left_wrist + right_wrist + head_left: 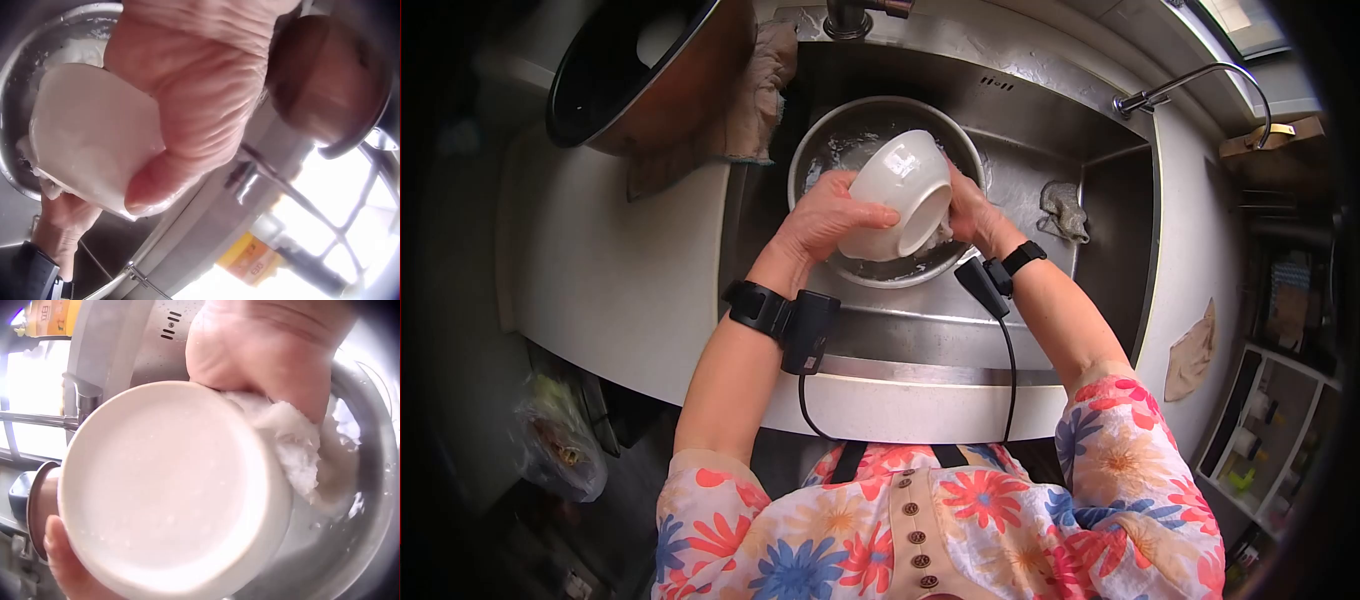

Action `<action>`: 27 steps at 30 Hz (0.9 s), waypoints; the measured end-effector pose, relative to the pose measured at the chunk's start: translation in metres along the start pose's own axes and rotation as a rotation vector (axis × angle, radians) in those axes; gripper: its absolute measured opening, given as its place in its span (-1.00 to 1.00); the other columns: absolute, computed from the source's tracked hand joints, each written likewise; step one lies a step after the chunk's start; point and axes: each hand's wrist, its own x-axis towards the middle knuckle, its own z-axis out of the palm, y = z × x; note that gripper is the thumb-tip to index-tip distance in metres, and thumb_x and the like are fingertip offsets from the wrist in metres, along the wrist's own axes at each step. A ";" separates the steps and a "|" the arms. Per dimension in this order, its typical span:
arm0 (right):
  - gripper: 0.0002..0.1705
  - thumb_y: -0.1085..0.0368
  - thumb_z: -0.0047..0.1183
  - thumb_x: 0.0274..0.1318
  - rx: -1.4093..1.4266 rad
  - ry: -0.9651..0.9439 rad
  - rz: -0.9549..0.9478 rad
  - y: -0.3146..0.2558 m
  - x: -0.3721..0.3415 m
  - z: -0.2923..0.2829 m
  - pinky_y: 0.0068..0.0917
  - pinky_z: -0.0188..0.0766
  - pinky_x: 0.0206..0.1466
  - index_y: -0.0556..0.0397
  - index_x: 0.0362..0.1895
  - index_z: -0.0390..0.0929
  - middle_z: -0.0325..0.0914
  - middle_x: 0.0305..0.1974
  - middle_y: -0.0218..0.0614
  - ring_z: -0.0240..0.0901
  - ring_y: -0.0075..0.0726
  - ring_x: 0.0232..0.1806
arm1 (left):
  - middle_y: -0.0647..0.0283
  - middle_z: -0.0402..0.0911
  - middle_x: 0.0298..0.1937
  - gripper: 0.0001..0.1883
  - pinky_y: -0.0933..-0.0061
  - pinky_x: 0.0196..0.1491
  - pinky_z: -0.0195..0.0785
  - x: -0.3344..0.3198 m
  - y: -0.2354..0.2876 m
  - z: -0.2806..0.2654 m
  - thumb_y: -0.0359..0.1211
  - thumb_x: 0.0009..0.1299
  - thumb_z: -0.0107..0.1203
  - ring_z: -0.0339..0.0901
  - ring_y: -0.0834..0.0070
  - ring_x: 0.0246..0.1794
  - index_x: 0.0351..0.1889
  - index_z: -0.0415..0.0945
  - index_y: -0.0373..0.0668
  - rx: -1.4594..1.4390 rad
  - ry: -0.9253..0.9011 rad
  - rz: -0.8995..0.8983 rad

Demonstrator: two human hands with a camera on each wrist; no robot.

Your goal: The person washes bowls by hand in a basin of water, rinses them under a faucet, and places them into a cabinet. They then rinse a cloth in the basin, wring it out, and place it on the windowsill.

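Observation:
A white bowl is tilted on its side over a metal basin in the sink. My left hand grips it, thumb lying along the outside near the foot. In the right wrist view the bowl's round base faces the camera. On the opposite side, my right hand holds a wet white cloth against the bowl's outer wall. The right fingertips are hidden behind bowl and cloth. Water and suds show in the basin.
A grey rag lies in the sink's right part. At upper left, a large dark pot stands by a brown towel. The main faucet is behind the basin; a thin curved tap rises at right. Another cloth lies on the right counter.

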 end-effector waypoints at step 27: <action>-0.73 0.26 -0.03 -0.06 -1.344 0.414 -0.537 -0.027 0.004 -0.002 -0.26 0.37 -0.15 0.21 -0.34 0.54 0.55 -0.40 -0.03 0.50 0.02 -0.30 | 0.18 0.57 -0.28 -0.56 0.46 -0.16 0.38 0.007 -0.033 -0.007 -0.45 -0.07 0.26 0.53 0.44 -0.29 -0.17 0.48 -0.33 0.166 0.170 -0.161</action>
